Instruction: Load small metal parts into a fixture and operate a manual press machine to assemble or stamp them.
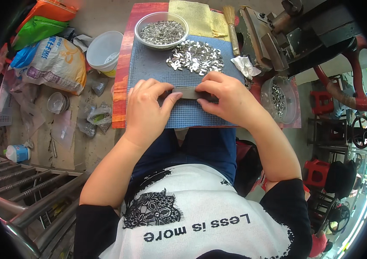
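Between my two hands lies a short dark grey bar (185, 92), flat and straight, just above the blue textured mat (149, 71). My left hand (148, 103) pinches its left end between thumb and forefinger. At the other end, the fingers and thumb of my right hand (224, 96) close on it. Beyond the bar, a loose pile of small white and grey metal-looking pieces (195, 57) is spread over the mat. A clear round tub (138, 32) full of similar small grey pieces stands at the far left of the mat.
Yellow cloth (188, 17) lies at the table's far edge beside a straw brush (232, 30). Crumpled white tissue (245, 67) and a dark machine (274, 47) are at the right, above another tub (293, 101). Left on the floor are a white bucket (101, 49) and stuffed bags (56, 60).
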Demonstrator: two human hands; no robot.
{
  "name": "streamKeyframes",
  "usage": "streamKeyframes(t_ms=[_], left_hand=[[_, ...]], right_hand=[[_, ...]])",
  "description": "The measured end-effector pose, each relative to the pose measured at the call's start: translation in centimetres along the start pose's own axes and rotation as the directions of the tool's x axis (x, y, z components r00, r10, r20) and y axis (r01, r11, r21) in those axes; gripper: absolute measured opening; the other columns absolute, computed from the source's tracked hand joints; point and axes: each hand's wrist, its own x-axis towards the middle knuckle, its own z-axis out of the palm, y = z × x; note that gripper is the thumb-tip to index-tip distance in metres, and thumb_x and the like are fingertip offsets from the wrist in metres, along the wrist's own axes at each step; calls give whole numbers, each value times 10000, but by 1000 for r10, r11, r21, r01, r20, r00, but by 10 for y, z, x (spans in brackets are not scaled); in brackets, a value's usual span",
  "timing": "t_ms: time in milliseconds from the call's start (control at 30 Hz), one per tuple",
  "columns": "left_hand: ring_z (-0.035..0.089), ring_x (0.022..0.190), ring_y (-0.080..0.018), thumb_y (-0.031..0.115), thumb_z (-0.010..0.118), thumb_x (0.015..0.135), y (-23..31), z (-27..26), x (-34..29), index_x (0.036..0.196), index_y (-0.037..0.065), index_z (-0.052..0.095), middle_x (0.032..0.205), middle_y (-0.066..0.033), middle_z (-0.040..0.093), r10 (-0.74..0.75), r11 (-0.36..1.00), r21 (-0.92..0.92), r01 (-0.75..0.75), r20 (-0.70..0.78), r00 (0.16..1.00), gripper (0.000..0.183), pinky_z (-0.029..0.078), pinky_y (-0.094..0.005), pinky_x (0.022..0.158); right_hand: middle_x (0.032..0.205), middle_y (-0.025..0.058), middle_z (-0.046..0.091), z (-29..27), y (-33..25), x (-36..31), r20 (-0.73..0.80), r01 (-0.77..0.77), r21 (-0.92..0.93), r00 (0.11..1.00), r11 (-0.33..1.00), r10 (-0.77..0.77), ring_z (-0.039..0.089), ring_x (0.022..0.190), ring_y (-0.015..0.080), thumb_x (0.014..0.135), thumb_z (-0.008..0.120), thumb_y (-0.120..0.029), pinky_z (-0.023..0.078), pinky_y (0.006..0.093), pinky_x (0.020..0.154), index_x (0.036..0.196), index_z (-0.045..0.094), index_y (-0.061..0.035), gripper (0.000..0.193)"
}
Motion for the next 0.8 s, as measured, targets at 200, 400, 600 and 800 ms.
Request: streamKeyframes(t_ms=[200, 400, 600, 800], left_hand=[[597, 858, -303, 135, 775, 813, 8, -13, 5, 953, 20, 665, 822, -99, 653, -52, 997, -43, 62, 198, 979, 212, 455, -431, 793], [605, 835, -303, 89, 764, 809, 26, -16, 34, 954, -9, 614, 819, -128, 627, 69, 991, -135, -24, 344, 936, 230, 485, -406, 784], [513, 1240, -343, 213, 899, 685, 72, 33, 114, 1383, 6, 447, 1316, -205, 526, 268, 937, -277, -211, 189, 945, 858, 437, -403, 1051], [390, 1358, -431, 371, 948, 557, 114, 135, 158, 1530, -73, 191, 1439, -297, 412, 372, 867, -405, -290, 140, 918, 1311, 335, -458, 1155]], right_hand=[[948, 127, 635, -10, 2, -2, 86, -131, 161, 989, 978, 118, 636, 834, 296, 792, 776, -70, 534, 359, 752, 1036, 689, -10, 267], [881, 134, 608, -20, 9, -19, 2, -60, 137, 998, 989, 60, 608, 827, 294, 790, 736, -94, 505, 365, 731, 958, 651, 2, 211], [838, 143, 666, -93, 22, -33, -531, -377, 59, 772, 924, 349, 641, 751, 205, 819, 703, -137, 507, 320, 695, 935, 653, 34, 212], [881, 234, 675, -105, 52, -39, -686, -618, -148, 626, 772, 370, 672, 848, 392, 829, 689, -190, 539, 466, 788, 920, 672, 53, 260]])
